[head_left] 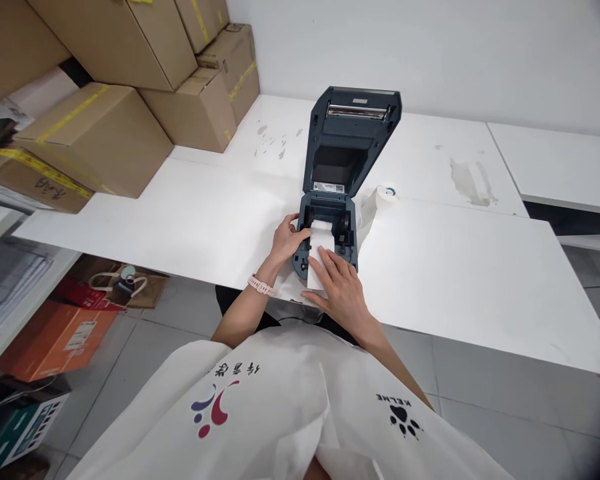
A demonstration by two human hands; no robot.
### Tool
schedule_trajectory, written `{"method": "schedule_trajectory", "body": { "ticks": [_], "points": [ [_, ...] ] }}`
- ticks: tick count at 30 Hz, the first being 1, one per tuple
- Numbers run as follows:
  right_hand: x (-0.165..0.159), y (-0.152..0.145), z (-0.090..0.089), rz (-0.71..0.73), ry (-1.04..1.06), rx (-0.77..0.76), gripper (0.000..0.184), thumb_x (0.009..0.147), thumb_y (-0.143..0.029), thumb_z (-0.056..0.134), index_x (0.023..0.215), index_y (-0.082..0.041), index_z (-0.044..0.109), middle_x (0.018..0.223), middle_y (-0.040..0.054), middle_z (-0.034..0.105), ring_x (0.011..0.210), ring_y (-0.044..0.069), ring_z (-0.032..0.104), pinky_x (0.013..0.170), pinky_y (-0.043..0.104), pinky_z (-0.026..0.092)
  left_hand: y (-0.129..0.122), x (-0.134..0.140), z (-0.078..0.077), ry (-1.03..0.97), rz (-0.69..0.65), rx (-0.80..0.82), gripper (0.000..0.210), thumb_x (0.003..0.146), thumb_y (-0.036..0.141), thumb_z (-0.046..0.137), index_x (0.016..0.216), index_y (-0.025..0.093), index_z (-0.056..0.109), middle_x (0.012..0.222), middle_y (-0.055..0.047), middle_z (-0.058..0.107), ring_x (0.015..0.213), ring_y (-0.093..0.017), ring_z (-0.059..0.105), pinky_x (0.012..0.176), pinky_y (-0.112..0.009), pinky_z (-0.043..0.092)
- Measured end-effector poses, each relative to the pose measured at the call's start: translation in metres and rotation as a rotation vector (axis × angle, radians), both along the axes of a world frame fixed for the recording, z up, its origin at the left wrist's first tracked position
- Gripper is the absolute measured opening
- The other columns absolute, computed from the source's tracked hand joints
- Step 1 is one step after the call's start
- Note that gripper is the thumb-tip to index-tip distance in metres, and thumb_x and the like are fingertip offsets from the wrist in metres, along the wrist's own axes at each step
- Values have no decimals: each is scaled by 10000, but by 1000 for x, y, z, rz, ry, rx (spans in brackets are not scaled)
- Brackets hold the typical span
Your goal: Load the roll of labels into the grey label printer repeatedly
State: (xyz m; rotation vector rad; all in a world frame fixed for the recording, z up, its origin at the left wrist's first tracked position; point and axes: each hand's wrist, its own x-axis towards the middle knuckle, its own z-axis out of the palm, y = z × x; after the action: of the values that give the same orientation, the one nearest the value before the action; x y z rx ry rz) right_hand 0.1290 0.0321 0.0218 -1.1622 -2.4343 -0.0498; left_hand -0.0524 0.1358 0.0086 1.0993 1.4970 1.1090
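Observation:
A dark label printer (351, 167) stands at the table's front edge with its lid tipped up and back. Inside its bay sits a roll of white labels (322, 226), and a strip from it runs forward over the printer's front. My left hand (286, 241) rests at the printer's left side, thumb reaching in to the strip's edge, other fingers along the casing. Spread over the strip, my right hand (341, 288) lies with its fingers stretched out near the front edge. A loose white roll with a trailing strip (380, 200) lies just right of the printer.
Cardboard boxes (190, 110) with yellow tape are stacked at the back left of the white table (460, 280). A white wall (430, 53) rises behind. An orange box (55, 340) and other goods stand low on the left. A second white surface (570, 167) adjoins at right.

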Motion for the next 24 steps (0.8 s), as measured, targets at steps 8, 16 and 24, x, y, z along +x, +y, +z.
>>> {"method": "schedule_trajectory", "body": {
  "ticks": [8, 16, 24],
  "points": [
    [2, -1, -1, -10, 1, -15, 537, 983, -295, 652, 1492, -176, 530, 1602, 187, 522, 1395, 379, 546, 1012, 511, 522, -1, -1, 2, -4, -10, -8, 596, 757, 343, 773, 1315, 184, 635, 671, 57, 490, 605, -122, 486, 593, -263, 374],
    [6, -3, -1, -10, 32, -47, 555, 945, -196, 634, 1489, -201, 524, 1614, 160, 515, 1391, 371, 544, 994, 516, 529, -4, -2, 3, -35, -45, -23, 652, 792, 430, 788, 1370, 191, 604, 705, 39, 509, 612, -124, 498, 587, -269, 394],
    [4, -2, -1, -14, 34, -65, 543, 941, -194, 662, 1472, -180, 549, 1615, 175, 509, 1387, 387, 551, 1005, 546, 543, 0, -3, 3, -52, -49, -39, 692, 769, 492, 826, 1360, 203, 613, 803, -10, 604, 674, -144, 571, 623, -286, 473]
  ]
}}
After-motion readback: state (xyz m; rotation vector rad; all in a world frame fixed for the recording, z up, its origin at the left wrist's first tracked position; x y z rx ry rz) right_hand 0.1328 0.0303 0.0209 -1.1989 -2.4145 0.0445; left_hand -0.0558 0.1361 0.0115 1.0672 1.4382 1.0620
